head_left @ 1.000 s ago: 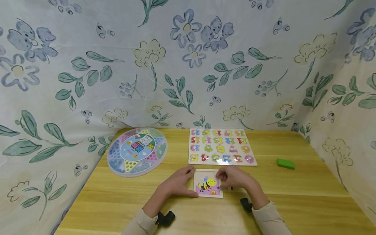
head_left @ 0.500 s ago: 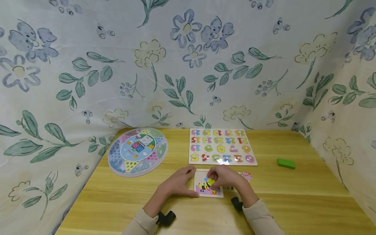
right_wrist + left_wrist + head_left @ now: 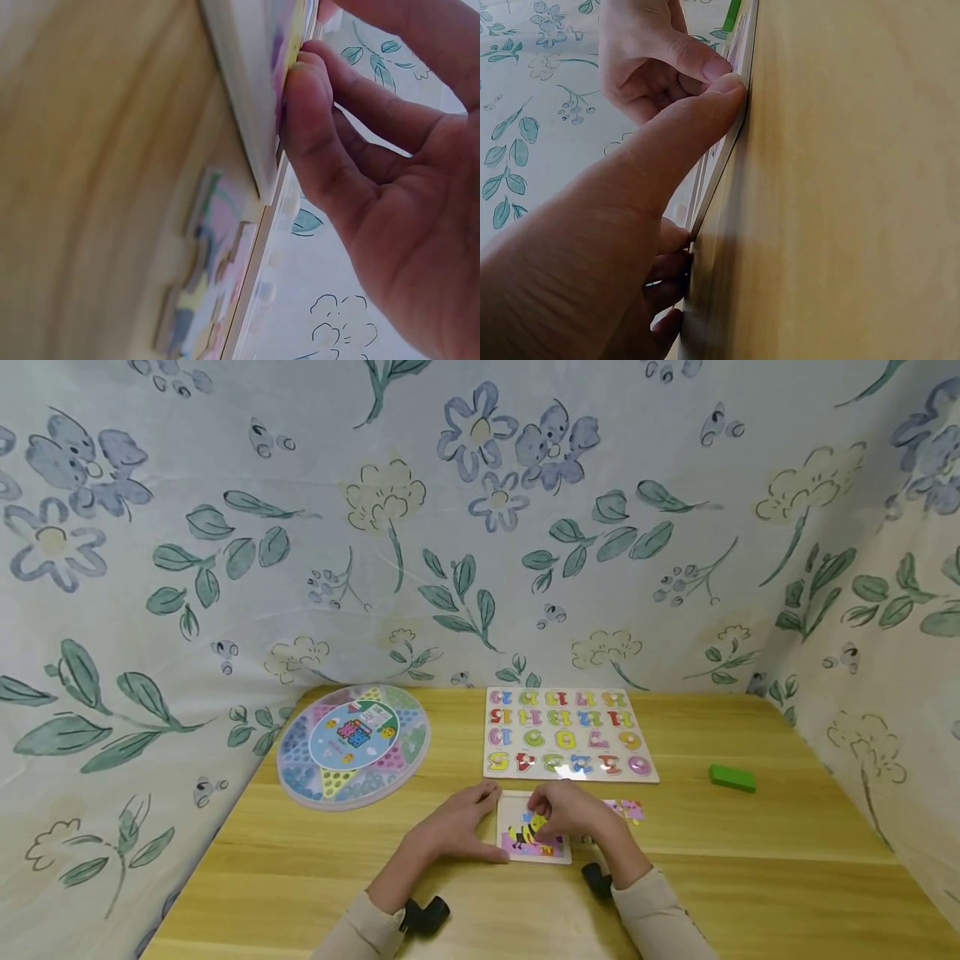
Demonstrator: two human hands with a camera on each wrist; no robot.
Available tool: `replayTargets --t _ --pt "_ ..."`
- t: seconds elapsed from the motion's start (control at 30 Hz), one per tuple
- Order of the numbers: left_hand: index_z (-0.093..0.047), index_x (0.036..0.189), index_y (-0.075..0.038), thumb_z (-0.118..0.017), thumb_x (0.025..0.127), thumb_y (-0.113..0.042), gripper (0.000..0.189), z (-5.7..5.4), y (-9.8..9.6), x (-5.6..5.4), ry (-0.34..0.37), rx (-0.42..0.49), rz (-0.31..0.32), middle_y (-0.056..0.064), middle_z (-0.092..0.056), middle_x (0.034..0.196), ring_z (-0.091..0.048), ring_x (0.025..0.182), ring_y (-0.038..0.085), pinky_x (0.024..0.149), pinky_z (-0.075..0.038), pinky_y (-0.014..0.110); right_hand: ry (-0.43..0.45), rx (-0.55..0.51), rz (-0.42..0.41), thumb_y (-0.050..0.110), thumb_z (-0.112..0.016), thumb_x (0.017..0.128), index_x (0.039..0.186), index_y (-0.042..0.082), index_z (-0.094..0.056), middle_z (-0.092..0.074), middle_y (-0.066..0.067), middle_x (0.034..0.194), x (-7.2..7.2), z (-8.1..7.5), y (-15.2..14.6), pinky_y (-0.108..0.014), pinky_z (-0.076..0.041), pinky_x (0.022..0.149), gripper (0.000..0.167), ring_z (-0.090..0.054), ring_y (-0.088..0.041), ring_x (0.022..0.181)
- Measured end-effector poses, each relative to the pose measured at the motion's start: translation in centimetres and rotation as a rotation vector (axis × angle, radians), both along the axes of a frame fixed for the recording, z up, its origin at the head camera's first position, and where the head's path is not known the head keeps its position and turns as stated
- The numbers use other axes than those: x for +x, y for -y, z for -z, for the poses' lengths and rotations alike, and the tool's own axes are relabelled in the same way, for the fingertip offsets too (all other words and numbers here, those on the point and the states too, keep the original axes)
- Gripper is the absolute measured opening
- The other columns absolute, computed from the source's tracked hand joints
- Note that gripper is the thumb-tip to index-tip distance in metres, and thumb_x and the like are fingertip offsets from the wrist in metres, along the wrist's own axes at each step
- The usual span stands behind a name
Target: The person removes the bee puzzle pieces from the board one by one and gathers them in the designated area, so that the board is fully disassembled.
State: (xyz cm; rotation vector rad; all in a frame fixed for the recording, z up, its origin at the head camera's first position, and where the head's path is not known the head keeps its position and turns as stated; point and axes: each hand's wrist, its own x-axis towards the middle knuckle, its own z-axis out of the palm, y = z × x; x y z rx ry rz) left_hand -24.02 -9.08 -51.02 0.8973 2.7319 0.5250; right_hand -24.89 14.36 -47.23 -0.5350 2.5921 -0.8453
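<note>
A small square jigsaw puzzle board (image 3: 542,861) with a pale wooden frame and a bee picture on pink lies on the table in the head view. My left hand (image 3: 456,827) holds it along the left side, thumb at the near corner and fingers at the far one. The thumb (image 3: 705,109) runs along the near edge in the left wrist view. Over the board's right half, my right hand (image 3: 576,814) has thumb and index finger pinched together at the bee. In the right wrist view those fingertips (image 3: 307,86) meet the picture surface and mostly hide the puzzle piece there.
Loose jigsaw pieces (image 3: 214,277) lie right of the board, partly behind my right wrist. A number puzzle board (image 3: 566,735) stretches behind it. A round Chinese checkers set (image 3: 333,789) lies at left, a green block (image 3: 732,777) at right.
My right hand has moved left from the board's right edge onto the bee picture, uncovering loose pieces behind its wrist. My left hand stays in place.
</note>
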Motion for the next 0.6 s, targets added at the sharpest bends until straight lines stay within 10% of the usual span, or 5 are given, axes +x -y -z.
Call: replayTargets --t 0.6 --pt "-0.024 0.155 -0.012 -0.061 0.072 -0.08 0.113 0.09 -0.05 -0.19 -0.003 -0.016 0.004 0.005 -0.022 0.163 -0.026 0.149 0.024 0.12 -0.028 0.041 -0.022 -0.001 0.0 0.006 -0.087 0.067 0.094 0.007 -0.066 -0.06 0.0 0.081 0.18 -0.12 0.04 -0.024 -0.046 0.065 0.034 -0.052 -0.013 0.074"
